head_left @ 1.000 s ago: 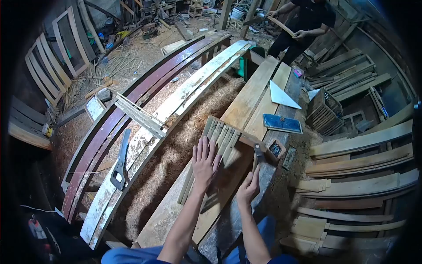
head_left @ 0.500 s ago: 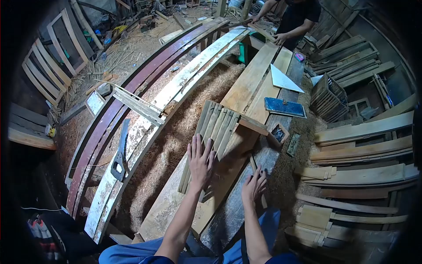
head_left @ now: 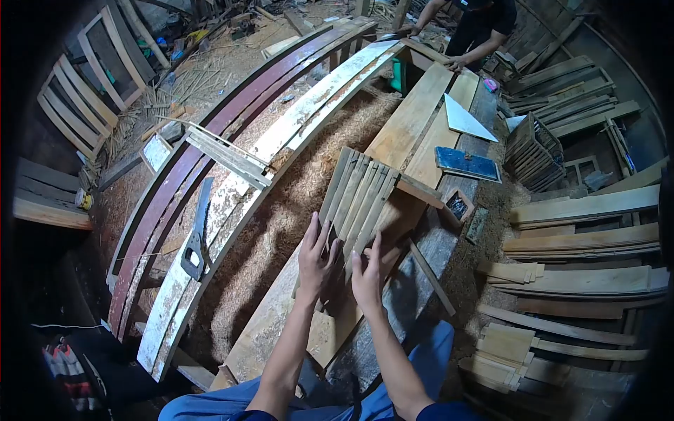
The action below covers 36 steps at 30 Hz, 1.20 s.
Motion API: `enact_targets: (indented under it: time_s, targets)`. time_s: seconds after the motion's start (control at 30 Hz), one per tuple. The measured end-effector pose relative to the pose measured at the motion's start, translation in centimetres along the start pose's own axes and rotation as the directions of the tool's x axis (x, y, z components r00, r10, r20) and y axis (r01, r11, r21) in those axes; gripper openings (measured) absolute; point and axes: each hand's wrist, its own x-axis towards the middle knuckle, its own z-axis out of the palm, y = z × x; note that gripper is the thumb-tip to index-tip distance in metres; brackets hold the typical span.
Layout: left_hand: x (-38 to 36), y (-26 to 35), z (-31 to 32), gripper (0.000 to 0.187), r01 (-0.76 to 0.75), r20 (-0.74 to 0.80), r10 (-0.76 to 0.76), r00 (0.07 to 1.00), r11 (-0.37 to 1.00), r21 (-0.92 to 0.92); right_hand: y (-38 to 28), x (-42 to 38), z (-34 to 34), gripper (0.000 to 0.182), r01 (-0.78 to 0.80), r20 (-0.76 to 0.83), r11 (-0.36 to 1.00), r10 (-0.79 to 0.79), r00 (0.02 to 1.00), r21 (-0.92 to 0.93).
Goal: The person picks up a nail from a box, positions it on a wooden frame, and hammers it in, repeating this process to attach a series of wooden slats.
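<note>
Near edge of bench [head_left: 421, 245]: my L hand [head_left: 317, 258] and R hand [head_left: 367, 274] lie side by side on the near end of the slats [head_left: 361, 200]. L fingers spread flat on top. R fingers close together, tips pressing a slat; can't tell if pinching. Slats' long axis runs away from me, up-right, so bulk lies beyond both sets of fingertips. Hands about equally near. Saw [head_left: 196, 235] at left on white plank [head_left: 309, 112]. Far end: another person [head_left: 477, 28].

Dim, sawdust-strewn floor [head_left: 281, 210]; perhaps stacked planks [head_left: 583, 242].
</note>
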Motion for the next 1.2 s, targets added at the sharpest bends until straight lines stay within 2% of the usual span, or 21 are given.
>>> enact_targets:
  time_s: [0.03,0.1,0.13,0.2,0.23,0.27,0.33,0.37,0.4,0.47,0.53,0.57,0.6,0.63,0.7,0.83,0.9,1.03,1.1,1.2]
  targets:
    - [-0.2,-0.2,-0.1,0.053,0.003,0.000,-0.003,1.000,1.000,0.002,-0.4,0.2,0.1,0.067,-0.001,0.004,1.000,0.001,1.000,0.000]
    - [-0.3,-0.4,-0.4,0.056,0.013,0.037,-0.011,0.999,0.999,-0.044,-1.4,0.5,0.1,0.076,-0.165,0.127,0.984,0.157,0.979,0.060]
    - [-0.4,-0.4,-0.5,0.056,0.015,0.036,-0.014,0.999,0.999,-0.041,-0.6,0.4,0.4,0.076,-0.165,0.131,0.984,0.156,0.979,0.060]
    - [-0.3,-0.5,-0.8,0.058,0.005,0.050,-0.001,0.999,0.997,-0.081,2.7,0.9,1.4,0.082,0.074,0.055,0.995,-0.070,0.996,-0.068]
    - [-0.2,-0.8,-0.9,0.056,-0.018,0.041,0.024,0.999,0.991,-0.131,3.4,1.3,1.7,0.083,0.196,0.006,0.979,-0.196,0.981,0.048]
    - [-0.3,-0.9,-0.9,0.056,-0.015,0.039,0.020,0.999,0.991,-0.133,4.1,1.3,1.4,0.083,0.196,0.009,0.980,-0.197,0.980,0.046]
    - [-0.1,-0.6,-1.3,0.053,0.020,0.064,-0.006,0.998,0.976,-0.216,2.2,1.2,0.0,0.078,-0.015,0.151,0.991,-0.005,0.989,0.133]
    - [0.1,-0.5,-1.4,0.053,0.019,0.064,-0.005,0.998,0.977,-0.214,0.7,1.3,-0.9,0.078,-0.171,0.229,0.966,0.125,0.965,0.194]
    - [0.1,-0.4,-1.4,0.051,0.020,0.061,-0.005,0.998,0.972,-0.234,1.0,1.3,-0.8,0.078,-0.171,0.230,0.966,0.124,0.965,0.196]
    - [0.2,-0.3,-1.3,0.050,0.028,0.059,-0.013,0.998,0.967,-0.253,2.1,1.3,-0.6,0.078,-0.032,0.159,0.987,0.007,0.987,0.156]
    - [0.1,-0.8,-0.9,0.049,0.115,0.071,-0.096,0.993,0.927,-0.356,2.4,1.3,-0.8,0.085,-0.064,0.191,0.989,0.038,0.981,0.134]
    - [-0.3,-1.5,-0.6,0.050,0.255,0.110,-0.230,0.967,0.868,-0.426,2.5,1.2,-0.8,0.091,0.007,0.180,0.985,-0.039,0.983,0.174]
    - [-0.3,-1.5,-1.0,0.050,0.257,0.114,-0.231,0.966,0.867,-0.426,2.4,1.2,-0.9,0.097,0.079,0.165,0.974,-0.116,0.980,0.214]
    - [-0.1,-1.5,-1.4,0.051,0.186,0.127,-0.148,0.981,0.907,-0.378,2.2,1.2,-1.0,0.097,0.080,0.161,0.973,-0.116,0.980,0.214]
    - [0.2,-1.6,-1.8,0.055,0.075,0.159,-0.028,0.987,0.952,-0.297,1.7,1.1,-1.4,0.109,-0.139,0.314,0.958,0.056,0.948,0.249]
    - [0.3,-0.8,-1.6,0.057,0.116,0.159,-0.063,0.985,0.929,-0.351,1.8,1.8,-1.7,0.113,-0.082,0.307,0.961,-0.003,0.952,0.264]
    - [1.1,-0.4,-1.4,0.064,0.093,0.151,-0.041,0.988,0.929,-0.358,1.7,2.0,-1.6,0.115,-0.037,0.278,0.934,-0.068,0.958,0.356]
    - [2.3,1.1,-1.6,0.072,0.194,0.158,-0.132,0.979,0.848,-0.494,0.7,2.5,-1.0,0.118,-0.097,0.289,0.880,-0.048,0.956,0.466]
    - [2.4,1.1,-1.8,0.076,0.200,0.179,-0.130,0.975,0.861,-0.468,1.3,2.9,-0.3,0.120,0.064,0.185,0.908,-0.153,0.971,0.414]
    - [2.3,-0.1,-1.5,0.086,0.222,0.230,-0.126,0.965,0.860,-0.460,1.9,2.9,-0.6,0.120,0.010,0.229,0.896,-0.124,0.965,0.444]
